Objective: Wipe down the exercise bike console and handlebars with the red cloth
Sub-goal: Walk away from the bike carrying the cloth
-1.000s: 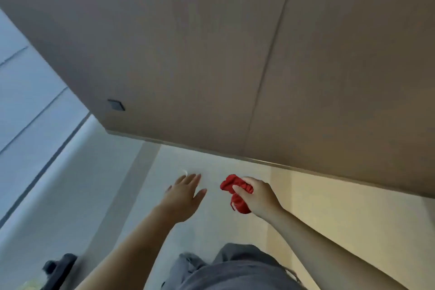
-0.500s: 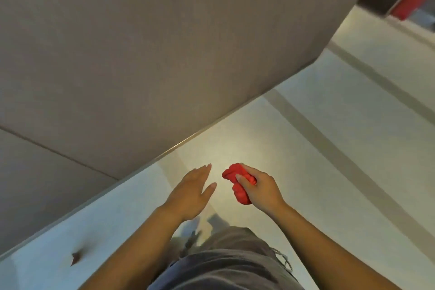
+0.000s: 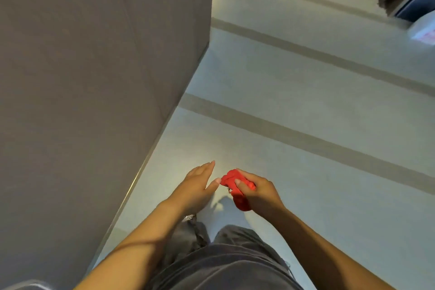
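While right hand (image 3: 261,192) grips red cloth (image 3: 237,187), left hand (image 3: 196,186) spread, wall (image 3: 94,77) edge just beside.

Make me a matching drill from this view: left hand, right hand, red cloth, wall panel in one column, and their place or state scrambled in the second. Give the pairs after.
Column one:
1. left hand
2. right hand
3. red cloth
4. wall panel

Column two:
A. bunched up in a grip
B. open, fingers straight, holding nothing
C. fills the left side of the view
D. closed around something red

Pairs: 1-B, 2-D, 3-A, 4-C
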`<state>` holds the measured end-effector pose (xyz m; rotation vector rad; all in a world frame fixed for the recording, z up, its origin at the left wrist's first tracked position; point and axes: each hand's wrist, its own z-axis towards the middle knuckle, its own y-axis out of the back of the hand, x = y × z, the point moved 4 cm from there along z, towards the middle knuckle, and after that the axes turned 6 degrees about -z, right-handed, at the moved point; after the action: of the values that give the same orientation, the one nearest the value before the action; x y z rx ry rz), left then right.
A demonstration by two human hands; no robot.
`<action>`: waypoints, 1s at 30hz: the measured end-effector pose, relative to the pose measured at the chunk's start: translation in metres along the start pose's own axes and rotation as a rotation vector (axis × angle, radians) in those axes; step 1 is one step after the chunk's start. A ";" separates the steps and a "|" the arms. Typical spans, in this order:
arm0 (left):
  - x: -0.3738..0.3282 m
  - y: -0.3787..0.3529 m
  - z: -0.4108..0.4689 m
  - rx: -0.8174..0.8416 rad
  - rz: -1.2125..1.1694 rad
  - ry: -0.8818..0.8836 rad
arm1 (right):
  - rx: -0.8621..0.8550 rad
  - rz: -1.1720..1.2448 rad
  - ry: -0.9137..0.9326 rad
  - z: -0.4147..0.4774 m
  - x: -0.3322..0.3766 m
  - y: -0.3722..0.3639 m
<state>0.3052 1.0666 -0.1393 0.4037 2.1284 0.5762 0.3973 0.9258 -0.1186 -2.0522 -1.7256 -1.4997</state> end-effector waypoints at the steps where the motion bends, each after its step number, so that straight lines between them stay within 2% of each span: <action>1: -0.013 0.010 0.024 0.025 0.050 -0.031 | -0.013 0.037 -0.020 0.011 0.006 0.016; 6: -0.095 0.029 0.130 0.168 0.231 -0.203 | -0.260 0.256 -0.142 0.049 -0.004 0.095; 11: -0.180 0.002 0.227 0.359 0.319 -0.237 | -0.384 0.299 -0.219 0.093 -0.058 0.180; 18: -0.329 -0.056 0.355 0.492 0.476 -0.338 | -0.563 0.301 -0.260 0.150 -0.141 0.351; 22: -0.422 -0.080 0.422 0.491 0.496 -0.411 | -0.628 0.331 -0.321 0.172 -0.185 0.437; 30: -0.555 -0.107 0.573 0.469 0.462 -0.474 | -0.651 0.201 -0.278 0.272 -0.239 0.595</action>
<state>1.0823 0.8568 -0.1207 1.1898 1.6908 0.1879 1.0556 0.6976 -0.1272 -2.7505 -1.1206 -1.9660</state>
